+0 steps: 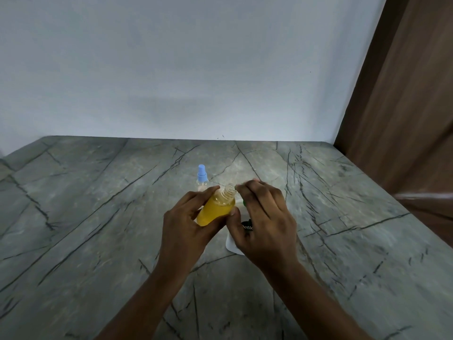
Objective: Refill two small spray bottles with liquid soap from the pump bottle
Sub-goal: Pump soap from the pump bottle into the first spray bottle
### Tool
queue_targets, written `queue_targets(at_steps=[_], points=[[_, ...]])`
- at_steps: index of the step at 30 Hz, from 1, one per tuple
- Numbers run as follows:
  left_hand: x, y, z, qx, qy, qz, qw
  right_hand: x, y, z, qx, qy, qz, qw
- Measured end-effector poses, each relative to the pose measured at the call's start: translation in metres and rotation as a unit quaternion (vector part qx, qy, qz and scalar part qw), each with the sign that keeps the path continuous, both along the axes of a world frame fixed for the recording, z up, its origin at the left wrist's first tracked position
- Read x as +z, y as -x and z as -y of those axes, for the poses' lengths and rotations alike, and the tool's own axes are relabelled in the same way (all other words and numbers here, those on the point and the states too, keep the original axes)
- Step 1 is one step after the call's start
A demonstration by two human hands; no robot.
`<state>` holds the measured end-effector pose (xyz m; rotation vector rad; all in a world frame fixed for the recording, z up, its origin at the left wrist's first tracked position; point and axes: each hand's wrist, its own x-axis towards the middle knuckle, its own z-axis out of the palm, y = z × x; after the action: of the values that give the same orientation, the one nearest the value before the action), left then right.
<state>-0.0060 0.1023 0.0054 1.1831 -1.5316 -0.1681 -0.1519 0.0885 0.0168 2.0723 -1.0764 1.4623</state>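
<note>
So the small bottle (217,209), full of yellow soap and uncapped, is gripped in the left hand (186,224), tilted with its threaded neck up and to the right above the grey stone counter (98,217); the right hand (264,217) is blurred just beside that neck, fingers curled, and whether anything's pinched can't be told; the pump bottle (231,245) is mostly hidden under it; the blue-capped spray bottle (202,179) is stood upright just behind.

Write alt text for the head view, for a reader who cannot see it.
A left hand grips a small uncapped bottle of yellow liquid, tilted, while the blurred right hand hovers beside its open neck, above a white pump bottle. A second bottle with a blue spray cap stands behind them on a grey counter.
</note>
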Motion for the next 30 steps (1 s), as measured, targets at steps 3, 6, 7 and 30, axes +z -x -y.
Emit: queue_targets(at_steps=[3, 6, 7, 30], points=[[0.001, 0.0, 0.0, 0.0, -0.001, -0.003, 1.0, 0.003, 0.0, 0.0, 0.001, -0.006, -0.003, 1.0], [0.001, 0.001, -0.001, 0.001, -0.002, -0.011, 1.0, 0.007, 0.001, 0.0, 0.0, -0.005, -0.005, 1.0], [0.001, 0.001, -0.001, 0.002, -0.005, -0.014, 1.0, 0.008, 0.0, 0.0, 0.0, -0.004, -0.003, 1.0], [0.001, 0.0, 0.0, 0.007, 0.002, 0.001, 1.0, 0.009, 0.002, 0.0, 0.0, -0.012, -0.002, 1.0]])
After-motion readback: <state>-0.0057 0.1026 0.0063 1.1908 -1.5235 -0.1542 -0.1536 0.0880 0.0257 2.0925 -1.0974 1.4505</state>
